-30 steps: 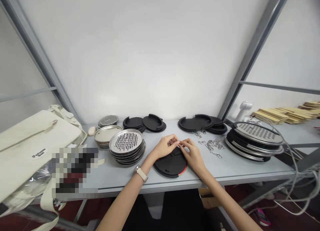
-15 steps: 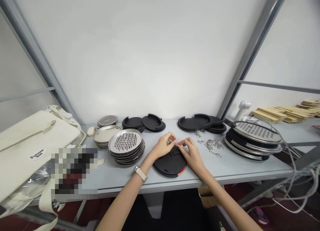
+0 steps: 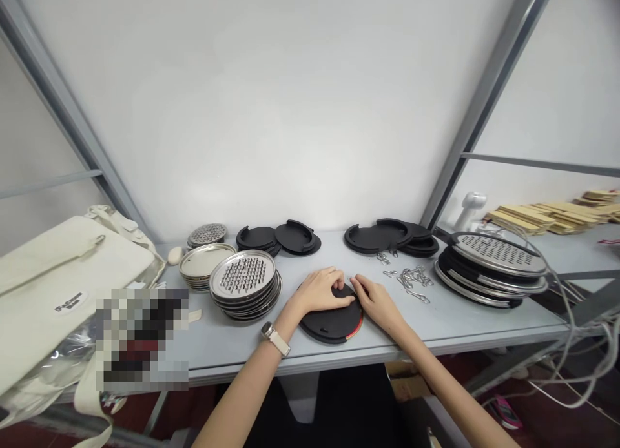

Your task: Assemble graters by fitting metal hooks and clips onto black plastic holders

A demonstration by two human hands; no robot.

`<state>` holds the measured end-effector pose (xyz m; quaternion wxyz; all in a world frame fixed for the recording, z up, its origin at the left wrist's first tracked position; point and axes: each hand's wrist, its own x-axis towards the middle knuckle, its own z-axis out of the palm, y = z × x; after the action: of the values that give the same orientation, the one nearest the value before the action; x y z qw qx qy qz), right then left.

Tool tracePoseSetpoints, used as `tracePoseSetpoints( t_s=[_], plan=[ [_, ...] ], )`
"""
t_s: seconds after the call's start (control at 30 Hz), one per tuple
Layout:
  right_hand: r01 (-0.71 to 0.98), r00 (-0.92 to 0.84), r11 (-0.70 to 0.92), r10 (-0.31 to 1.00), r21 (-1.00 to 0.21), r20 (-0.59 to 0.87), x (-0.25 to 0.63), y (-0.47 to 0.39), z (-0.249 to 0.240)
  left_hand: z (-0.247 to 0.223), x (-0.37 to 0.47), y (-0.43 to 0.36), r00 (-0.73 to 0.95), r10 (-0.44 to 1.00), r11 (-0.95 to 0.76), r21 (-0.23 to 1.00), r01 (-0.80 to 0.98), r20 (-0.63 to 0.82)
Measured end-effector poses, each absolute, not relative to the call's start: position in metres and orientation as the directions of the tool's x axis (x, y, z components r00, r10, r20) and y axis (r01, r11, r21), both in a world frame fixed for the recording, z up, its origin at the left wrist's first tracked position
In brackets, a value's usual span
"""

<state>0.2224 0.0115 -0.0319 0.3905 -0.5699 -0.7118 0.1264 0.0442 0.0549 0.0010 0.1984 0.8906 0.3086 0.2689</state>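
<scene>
A round black plastic holder (image 3: pixel 329 323) with a red and yellow strip on its right rim lies flat near the table's front edge. Across its far part rests my left hand (image 3: pixel 323 290), thumb on top and fingers curled down over the far edge. My right hand (image 3: pixel 378 302) is at the holder's far right side, fingertips pinched together. A tiny shiny bit, apparently a metal clip (image 3: pixel 349 279), shows at those fingertips, mostly hidden. Loose metal spring clips (image 3: pixel 415 279) lie in a small heap to the right.
Stacked round metal graters (image 3: pixel 243 277) and plain metal discs (image 3: pixel 206 261) stand on the left. More black holders (image 3: pixel 378 236) lie along the wall. Assembled graters (image 3: pixel 501 254) are piled at right, near white cables (image 3: pixel 571 319). A cream bag (image 3: pixel 58 280) occupies the left side.
My left hand has shifted from pinching at the far edge to lying over the holder, thumb across its top. My right hand has moved slightly right, apart from the left fingertips.
</scene>
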Motion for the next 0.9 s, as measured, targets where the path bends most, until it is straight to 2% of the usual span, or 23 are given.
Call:
tracePoseSetpoints(
  t_s=[0.17,0.3,0.9],
  plan=[
    [0.755,-0.120,0.303,0.936,-0.582,0.331,0.226,0.002,-0.028,0.000,0.044,0.056,0.678,0.653,-0.733,0.507,0.453,0.338],
    [0.790,-0.117,0.283,0.940,-0.543,0.320,0.225,-0.001,-0.026,0.002,0.044,0.056,0.682,0.655,-0.728,0.514,0.455,0.324],
    [0.767,-0.114,0.272,0.949,-0.581,0.294,0.223,0.001,-0.021,0.006,0.043,0.054,0.715,0.640,-0.730,0.513,0.451,0.282]
  ],
)
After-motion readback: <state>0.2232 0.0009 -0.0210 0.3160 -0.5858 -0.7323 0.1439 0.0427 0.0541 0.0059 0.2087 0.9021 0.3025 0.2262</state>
